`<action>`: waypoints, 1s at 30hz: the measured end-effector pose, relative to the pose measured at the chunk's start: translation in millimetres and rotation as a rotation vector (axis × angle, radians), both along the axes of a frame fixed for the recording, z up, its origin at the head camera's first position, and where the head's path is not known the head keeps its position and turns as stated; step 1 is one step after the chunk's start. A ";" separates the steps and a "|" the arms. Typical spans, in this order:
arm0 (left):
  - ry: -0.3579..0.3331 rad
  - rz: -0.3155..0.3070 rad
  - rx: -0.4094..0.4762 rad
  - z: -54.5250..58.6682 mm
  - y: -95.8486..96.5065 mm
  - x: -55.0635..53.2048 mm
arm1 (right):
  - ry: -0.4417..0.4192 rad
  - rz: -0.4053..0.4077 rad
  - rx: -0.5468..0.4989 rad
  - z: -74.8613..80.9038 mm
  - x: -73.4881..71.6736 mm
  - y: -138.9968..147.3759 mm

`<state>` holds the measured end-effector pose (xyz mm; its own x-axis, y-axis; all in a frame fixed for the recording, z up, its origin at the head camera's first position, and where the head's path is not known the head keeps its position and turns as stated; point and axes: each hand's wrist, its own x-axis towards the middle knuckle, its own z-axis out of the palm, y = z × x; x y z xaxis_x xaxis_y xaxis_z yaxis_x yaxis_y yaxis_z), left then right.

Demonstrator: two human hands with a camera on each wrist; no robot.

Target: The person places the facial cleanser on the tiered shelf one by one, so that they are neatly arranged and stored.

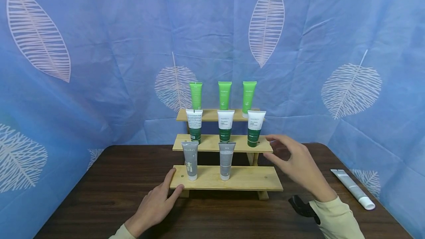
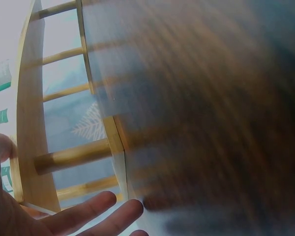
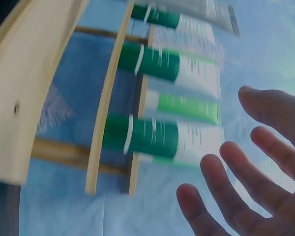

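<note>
A three-tier wooden display stand [image 1: 245, 183] stands on the dark table. My left hand [image 1: 153, 205] rests against the left end of its bottom shelf, fingers extended, thumb at the front corner. In the left wrist view, spread fingers [image 2: 96, 214] show beside the shelf's underside. My right hand [image 1: 295, 161] is at the right end of the middle shelf, holding nothing; the right wrist view shows its fingers apart beside a green-and-white tube [image 3: 152, 140]. Two grey tubes [image 1: 190, 161] stand on the bottom shelf, three white-and-green tubes [image 1: 225, 124] on the middle, three bright green tubes [image 1: 224, 95] on top.
Another grey tube with a white cap [image 1: 353, 189] lies on its side near the table's right edge. A blue cloth with white leaf prints [image 1: 212, 21] hangs behind and at both sides. A black strap [image 1: 303, 207] is on the right wrist. Brown wood-grain tabletop [image 1: 109, 187] surrounds the stand.
</note>
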<state>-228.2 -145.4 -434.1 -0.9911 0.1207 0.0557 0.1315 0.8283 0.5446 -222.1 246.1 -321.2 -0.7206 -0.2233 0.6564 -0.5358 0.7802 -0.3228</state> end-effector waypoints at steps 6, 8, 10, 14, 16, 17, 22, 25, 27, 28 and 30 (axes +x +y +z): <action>0.008 -0.009 0.017 1.0 -0.1 1.9 | -0.003 -0.033 -0.047 5.3 1.1 27.2; 0.011 -0.013 0.026 1.6 -0.1 2.7 | -0.012 -0.048 -0.054 6.1 1.1 36.7; 0.018 -0.015 0.032 2.3 -0.1 3.2 | -0.013 -0.070 -0.044 5.6 1.3 46.6; 0.035 -0.020 0.041 3.9 0.1 3.6 | 0.014 -0.100 -0.022 1.5 0.1 69.3; 0.042 -0.023 0.048 4.5 0.2 3.6 | 0.030 -0.119 -0.019 -0.7 -0.7 81.7; 0.044 -0.024 0.051 4.8 0.4 3.5 | 0.031 -0.129 -0.020 -1.3 -0.7 88.0; 0.051 -0.034 0.072 5.3 1.4 3.2 | -0.017 -0.213 -0.032 -1.5 3.2 119.3; 0.053 -0.038 0.076 5.4 1.3 3.0 | -0.076 -0.239 -0.047 -2.4 6.4 139.0; 0.055 -0.038 0.074 5.2 1.0 3.0 | -0.113 -0.262 -0.047 -4.9 7.7 151.5; 0.056 -0.038 0.074 5.1 0.8 3.0 | -0.121 -0.275 -0.039 -6.7 7.5 157.3; 0.059 -0.038 0.071 4.9 0.4 3.0 | -0.129 -0.310 -0.019 -10.9 7.4 168.3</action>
<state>-225.2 -145.1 -429.2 -0.9808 0.1514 0.1231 0.1950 0.7820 0.5920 -214.7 414.4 -332.1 -0.8299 0.0313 0.5571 -0.2273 0.8929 -0.3887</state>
